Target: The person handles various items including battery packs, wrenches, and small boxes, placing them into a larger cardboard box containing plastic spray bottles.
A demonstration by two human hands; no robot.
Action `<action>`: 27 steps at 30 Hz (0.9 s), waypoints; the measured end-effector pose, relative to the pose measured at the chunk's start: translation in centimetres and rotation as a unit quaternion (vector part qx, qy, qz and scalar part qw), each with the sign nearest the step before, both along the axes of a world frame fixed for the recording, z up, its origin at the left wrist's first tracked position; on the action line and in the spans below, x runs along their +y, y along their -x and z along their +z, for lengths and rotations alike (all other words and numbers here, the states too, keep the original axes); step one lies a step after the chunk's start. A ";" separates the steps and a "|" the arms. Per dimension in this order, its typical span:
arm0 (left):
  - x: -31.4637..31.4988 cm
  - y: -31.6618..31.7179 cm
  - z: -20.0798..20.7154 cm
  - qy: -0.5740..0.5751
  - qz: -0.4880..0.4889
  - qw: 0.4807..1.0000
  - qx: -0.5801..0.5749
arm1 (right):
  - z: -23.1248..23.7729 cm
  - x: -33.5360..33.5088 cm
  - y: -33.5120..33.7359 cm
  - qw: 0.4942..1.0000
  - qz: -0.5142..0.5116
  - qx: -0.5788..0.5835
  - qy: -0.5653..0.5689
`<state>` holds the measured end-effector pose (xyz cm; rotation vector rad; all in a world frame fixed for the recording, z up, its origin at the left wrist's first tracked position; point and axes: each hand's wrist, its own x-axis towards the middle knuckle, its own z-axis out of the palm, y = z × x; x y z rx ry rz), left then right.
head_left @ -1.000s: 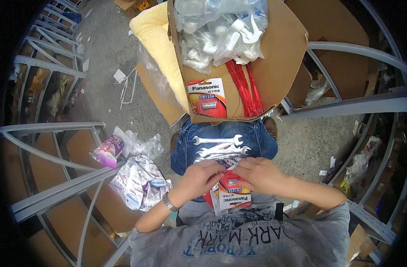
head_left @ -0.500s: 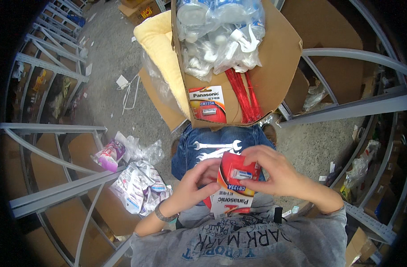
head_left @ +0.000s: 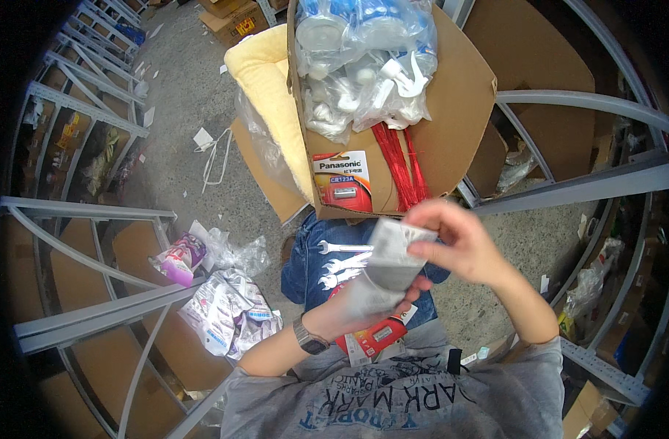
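Right hand (head_left: 457, 241) is pinching the blurred grey pack (head_left: 394, 256) by its carton-side end, long axis slanting from the carton (head_left: 462, 91) toward left hand (head_left: 342, 309), whose grip I cannot tell.

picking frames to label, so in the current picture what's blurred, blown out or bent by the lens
Head view: the grey card in the right hand is smeared, its print unreadable; the wrenches glare near-white; the curved shelf beam at upper right looks bent, and the corners fall to black; the red battery pack looks comparatively sharp.
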<state>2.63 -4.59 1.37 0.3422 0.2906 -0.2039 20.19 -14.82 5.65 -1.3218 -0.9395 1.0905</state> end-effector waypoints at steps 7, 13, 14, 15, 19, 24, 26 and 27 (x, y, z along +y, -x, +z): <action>1.2 1.0 -1.5 -0.071 -0.005 0.995 0.063 | 0.1 8.3 -6.6 0.960 -0.147 -0.219 -0.093; 1.8 2.3 -2.3 -0.074 -0.004 0.995 0.066 | -8.1 14.3 -5.9 0.970 0.002 -0.241 -0.020; 1.8 2.4 -2.5 -0.075 -0.004 0.995 0.069 | -8.8 14.8 -5.4 0.966 0.005 -0.258 -0.010; 1.8 2.6 -2.6 -0.077 -0.005 0.994 0.072 | -9.4 15.3 -5.1 0.961 0.007 -0.276 0.000; 1.9 2.7 -3.1 -0.085 -0.008 0.992 0.088 | -10.8 15.4 -4.3 0.892 0.005 -0.448 0.060; 2.0 3.0 -3.6 -0.079 0.004 0.993 0.091 | -10.5 15.1 -4.6 0.925 0.022 -0.375 0.057; 2.0 2.9 -3.6 -0.079 0.007 0.993 0.089 | -10.4 15.0 -4.8 0.929 0.018 -0.368 0.043; 2.0 2.9 -3.5 -0.081 0.010 0.993 0.089 | -10.4 15.0 -5.0 0.930 0.025 -0.365 0.040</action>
